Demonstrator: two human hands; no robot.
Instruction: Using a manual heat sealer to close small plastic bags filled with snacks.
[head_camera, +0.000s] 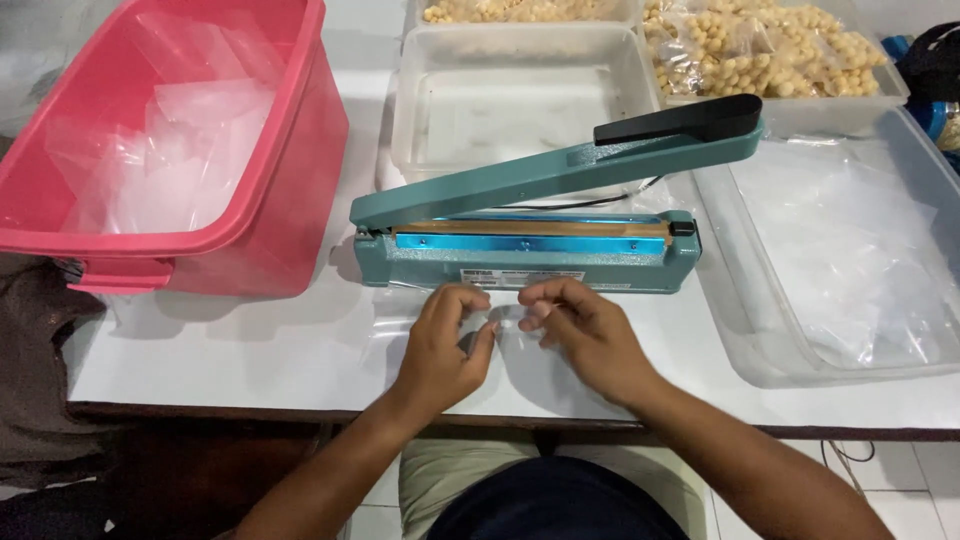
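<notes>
A clear plastic bag (510, 322) lies flat on the white table (230, 350), right in front of a teal heat sealer (530, 250). My left hand (445, 345) pinches the bag's top edge from the left. My right hand (580, 330) pinches the same edge from the right. Both hands are close together, fingertips nearly touching. The sealer's arm (560, 170) with its black handle (690, 115) is raised, leaving the sealing strip exposed. I cannot tell whether the bag holds anything.
A pink tub (300, 150) of clear bags stands at the left. An empty clear tray (520, 45) sits behind the sealer. A clear tray (760, 350) of plastic bags is at the right. Bags of round beige snacks (760, 50) fill the back right.
</notes>
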